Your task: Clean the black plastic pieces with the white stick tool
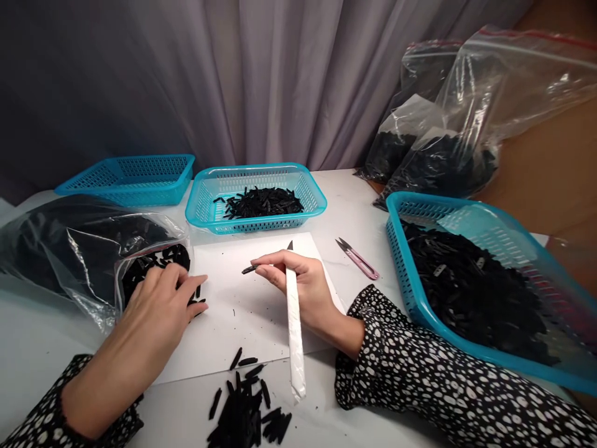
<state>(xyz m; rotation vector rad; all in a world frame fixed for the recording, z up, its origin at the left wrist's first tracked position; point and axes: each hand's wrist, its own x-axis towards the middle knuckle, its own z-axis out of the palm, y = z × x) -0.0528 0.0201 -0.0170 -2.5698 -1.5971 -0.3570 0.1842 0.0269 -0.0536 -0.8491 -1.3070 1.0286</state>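
My left hand (pixel 161 298) is at the mouth of a clear plastic bag (pixel 69 249) filled with small black strips. Its thumb and index finger are spread apart; the other fingertips are hidden among the strips. Between the thumb and index finger of my right hand (pixel 303 286), a small black strip (pixel 249 269) is pinched above a white paper sheet (pixel 219 342). The same hand also holds a knife (pixel 295 336), its white-wrapped handle pointing down toward me and its dark blade tip pointing away. Loose black strips (pixel 242 404) lie piled on the table near me.
A blue basket (pixel 256 227) with black strips stands behind the paper, beside another blue basket (pixel 163 196). Pink-handled thread snips (pixel 359 260) lie right of the paper. A larger blue basket (pixel 401 261) of black pieces is at the right, with zip bags (pixel 466 124) behind it.
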